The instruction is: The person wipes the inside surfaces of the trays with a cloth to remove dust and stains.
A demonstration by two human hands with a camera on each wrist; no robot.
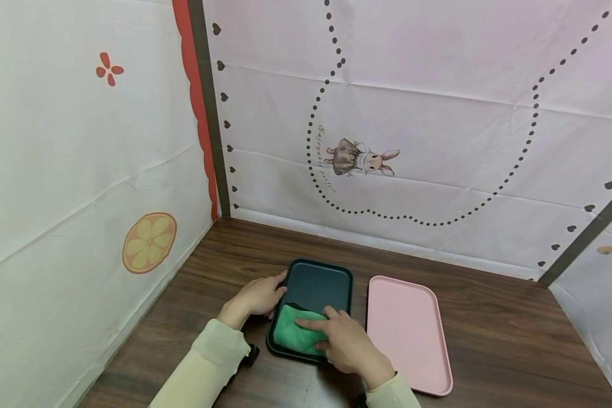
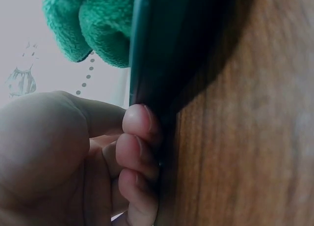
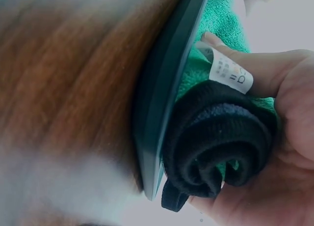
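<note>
1. Fingers [image 2: 140,123] of the left hand [image 1: 257,296] sit bent against the left rim of the dark green tray [image 1: 318,283], thumb on top of the edge, so that hand grips the tray and steadies it on the bench [image 1: 489,317].
2. Lower middle of the head view: the right hand [image 1: 344,340] presses a green cloth [image 1: 293,334] into the near end of the tray, index finger stretched flat over the fabric.
3. Seen from the right wrist, the same hand is curled round a rolled bundle at the tray's edge: a dark towel [image 3: 221,142] wound inside the green cloth, with a white label [image 3: 230,73] sticking out. From overhead that dark roll is hidden.
4. As I judge it, the wiping is only partly done. The cloth covers the near part of the tray, the far half lies bare and untouched by it, and the pink tray [image 1: 408,328] just beside it on the right has nothing on it.
5. Only the head view shows the pink tray and the printed cloth walls; the left wrist view alone shows fingertips tucked at the rim's underside.
</note>
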